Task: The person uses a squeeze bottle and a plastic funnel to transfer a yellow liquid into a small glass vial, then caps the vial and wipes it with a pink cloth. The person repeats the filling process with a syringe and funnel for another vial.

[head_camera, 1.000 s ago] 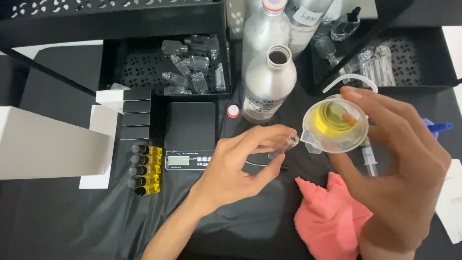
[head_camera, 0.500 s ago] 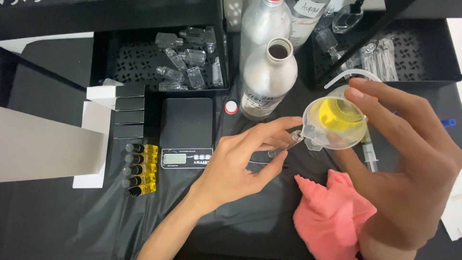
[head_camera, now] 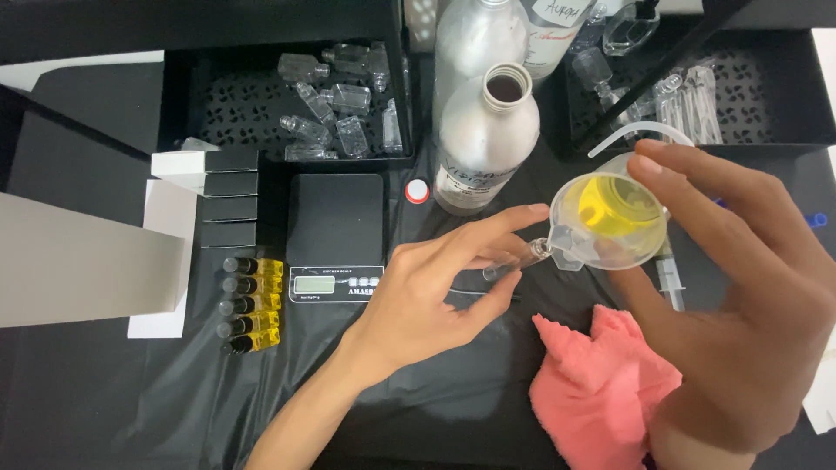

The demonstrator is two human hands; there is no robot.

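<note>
left hand fingers pinch vial, tilted, mouth at cup spout | right hand fingers clamp cup rim, tipped, yellow liquid inside | vial looks light, thin, fragile, likely slick: grip mid-body | cup soft, squeezable: hold rim lightly | nearby: scale, pink cloth, open bottle

Scale left of open bottle, filled vials at its left, cloth right.
</note>
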